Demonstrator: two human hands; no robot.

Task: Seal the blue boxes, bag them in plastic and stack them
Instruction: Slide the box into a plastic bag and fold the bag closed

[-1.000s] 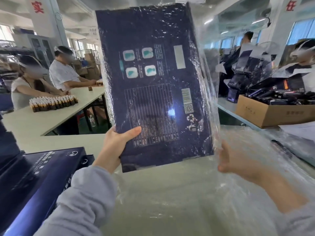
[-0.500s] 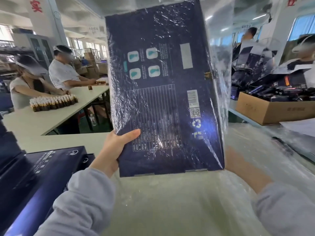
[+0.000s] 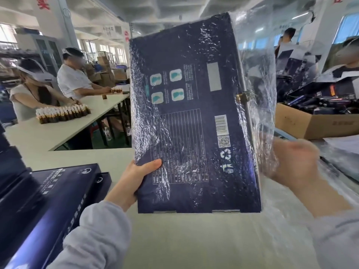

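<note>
Okay, near left: stacked blue boxes (image 3: 48,191) lying flat on the pale table (image 3: 194,239). Far left, a second table with a cluster of small brown bottles (image 3: 62,113) and two seated people behind it. Left hand (image 3: 134,181) grasps the lower left edge of the held blue box (image 3: 190,117), thumb across the printed face, fingers hidden behind. That box is upright in the air above the table, centre of view, inside a clear plastic bag (image 3: 256,84). The film is crinkled over the face and loose along the box's right side. Right hand (image 3: 293,162) is at the bag's lower right edge, blurred, fingers look curled. Can't tell if it really has the film. Far right: an open cardboard carton (image 3: 310,125) of dark items.
</note>
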